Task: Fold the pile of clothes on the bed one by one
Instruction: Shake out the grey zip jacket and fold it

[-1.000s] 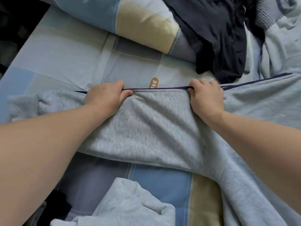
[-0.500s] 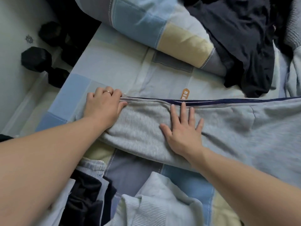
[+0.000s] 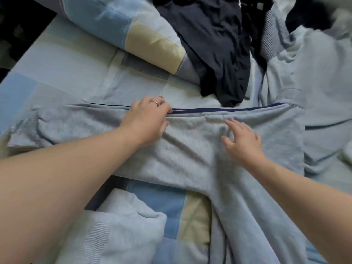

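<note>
On the bed (image 3: 76,69), left hand (image 3: 146,121) pinches grey garment (image 3: 181,155); blurred right hand (image 3: 242,141) seems spread open

Patchwork bed (image 3: 76,73) carries grey sweatpants (image 3: 190,159), a pillow (image 3: 133,31), dark clothes (image 3: 219,44), possibly a sweater (image 3: 123,225).

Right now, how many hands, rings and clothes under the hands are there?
Hands: 2, the left hand and the right hand
Rings: 1, the ring on the left hand
Clothes under the hands: 1, the grey garment
Total: 4
</note>
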`<state>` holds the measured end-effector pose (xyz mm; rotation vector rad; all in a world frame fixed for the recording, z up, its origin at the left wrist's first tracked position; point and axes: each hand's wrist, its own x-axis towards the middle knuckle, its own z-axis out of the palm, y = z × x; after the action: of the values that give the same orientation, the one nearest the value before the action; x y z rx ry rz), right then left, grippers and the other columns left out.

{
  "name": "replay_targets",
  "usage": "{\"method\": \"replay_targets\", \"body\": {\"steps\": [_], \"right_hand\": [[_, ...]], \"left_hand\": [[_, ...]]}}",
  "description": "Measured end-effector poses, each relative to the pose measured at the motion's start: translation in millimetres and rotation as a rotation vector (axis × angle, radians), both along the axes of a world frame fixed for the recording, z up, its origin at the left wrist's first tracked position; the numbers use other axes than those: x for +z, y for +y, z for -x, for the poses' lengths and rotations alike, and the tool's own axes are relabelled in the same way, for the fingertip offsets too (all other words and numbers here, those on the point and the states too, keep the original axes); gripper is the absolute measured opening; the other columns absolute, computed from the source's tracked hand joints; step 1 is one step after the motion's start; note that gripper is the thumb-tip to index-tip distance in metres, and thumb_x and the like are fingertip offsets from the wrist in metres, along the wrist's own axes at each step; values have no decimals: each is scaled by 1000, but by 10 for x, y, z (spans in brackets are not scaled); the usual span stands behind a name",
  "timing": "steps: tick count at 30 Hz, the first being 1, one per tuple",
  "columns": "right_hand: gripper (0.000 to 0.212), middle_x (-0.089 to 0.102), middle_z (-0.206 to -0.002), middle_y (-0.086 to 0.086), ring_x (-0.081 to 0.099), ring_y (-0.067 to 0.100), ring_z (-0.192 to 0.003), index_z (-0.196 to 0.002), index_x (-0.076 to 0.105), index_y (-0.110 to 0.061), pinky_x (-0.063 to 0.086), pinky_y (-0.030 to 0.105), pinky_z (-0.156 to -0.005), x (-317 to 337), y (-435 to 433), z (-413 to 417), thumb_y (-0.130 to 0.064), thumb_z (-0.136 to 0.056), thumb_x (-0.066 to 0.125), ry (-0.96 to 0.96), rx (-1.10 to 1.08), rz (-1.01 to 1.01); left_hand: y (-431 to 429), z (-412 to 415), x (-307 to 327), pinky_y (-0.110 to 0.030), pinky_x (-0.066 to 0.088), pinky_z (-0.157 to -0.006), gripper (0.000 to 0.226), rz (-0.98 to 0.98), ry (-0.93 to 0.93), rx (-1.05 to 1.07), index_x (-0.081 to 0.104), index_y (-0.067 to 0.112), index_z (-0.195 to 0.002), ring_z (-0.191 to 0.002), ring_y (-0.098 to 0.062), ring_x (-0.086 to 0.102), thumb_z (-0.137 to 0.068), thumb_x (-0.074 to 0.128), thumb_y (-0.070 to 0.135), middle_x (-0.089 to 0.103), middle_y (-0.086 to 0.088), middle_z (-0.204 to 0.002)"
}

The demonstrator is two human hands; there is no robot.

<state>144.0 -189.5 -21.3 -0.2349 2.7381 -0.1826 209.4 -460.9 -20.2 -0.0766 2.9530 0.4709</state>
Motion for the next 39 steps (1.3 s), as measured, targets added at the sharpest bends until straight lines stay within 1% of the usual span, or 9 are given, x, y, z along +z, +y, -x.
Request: {"method": "replay_targets", "body": {"steps": [5, 10, 14, 18, 20, 23, 26, 29, 39], "right_hand": [[69, 14, -167, -5, 11, 24, -153, -157, 21, -39, 17, 55, -119, 21, 928, 574, -41, -96, 53, -30, -104, -177], [68, -4, -168, -10, -5, 24, -155, -156, 11, -46, 11, 67, -117, -181, 1297, 822, -50, -97, 46, -64, -11, -226], [68, -21, -166, -9, -23, 30, -152, -156, 6, -47, 4, 80, -107, -352, 1460, 835, -49, -97, 41, 47, -95, -208], [71, -22, -166, -9, -22, 26, -152, -157, 1, -47, 5, 76, -112, -468, 1643, 901, -54, -99, 41, -31, 6, -83], [70, -22, -166, -10, -22, 24, -152, -156, 0, -49, 2, 76, -112, -562, 1715, 908, -57, -98, 39, -28, 25, -56], [67, -22, -166, -10, -23, 24, -152, -156, 2, -51, -4, 76, -112, -713, 1759, 875, -62, -98, 35, 21, 43, -30], [70, -22, -166, -8, -23, 26, -152, -156, 2, -49, -7, 74, -112, -764, 1781, 848, -66, -96, 34, 37, 73, -35], [71, -19, -167, -4, -20, 25, -153, -158, 3, -45, -12, 69, -114, -721, 1815, 670, -66, -97, 32, 31, 172, -61], [62, 4, -169, -11, -7, 20, -155, -156, 26, -40, -9, 50, -122, -407, 1950, -725, -47, -98, 48, -255, 396, 240]], "left_hand": [[1009, 491, -159, -40, 31, -110, 49, -116, -77, -61, 42, 24, -145, -138, -24, 37, -101, 50, 45, 45, 0, -150], [1552, 853, -392, -45, 32, -106, 59, -32, -139, 85, 42, 26, -143, -134, -30, 40, -94, 55, 58, 47, -5, -146], [1756, 1015, -472, -45, 34, -96, 31, 117, -11, 293, 56, 22, -121, -123, -36, 42, -99, 52, 44, 54, -11, -131], [1826, 1140, -578, -47, 32, -97, 20, 97, -46, 513, 59, 23, -112, -123, -36, 40, -103, 47, 36, 51, -11, -130], [1940, 1121, -637, -48, 28, -105, 20, 73, 77, 473, 56, 23, -118, -130, -36, 36, -99, 54, 31, 45, -9, -139], [2280, 884, -632, -49, 17, -116, 47, 75, 311, 132, 50, 26, -135, -143, -33, 27, -91, 61, 38, 34, -6, -155], [2672, 517, -684, -50, 5, -122, 59, 47, 62, -131, 31, 36, -153, -154, -25, 7, -98, 42, 57, 13, 0, -168], [2809, 313, -741, -48, -4, -123, 64, 57, -176, -89, 9, 41, -158, -156, -19, -6, -102, 30, 60, -3, 6, -170], [2966, -534, -295, -46, 8, -123, 72, -2, -269, 195, 23, 35, -156, -154, -27, 3, -94, 59, 42, 2, -1, -169]]}}
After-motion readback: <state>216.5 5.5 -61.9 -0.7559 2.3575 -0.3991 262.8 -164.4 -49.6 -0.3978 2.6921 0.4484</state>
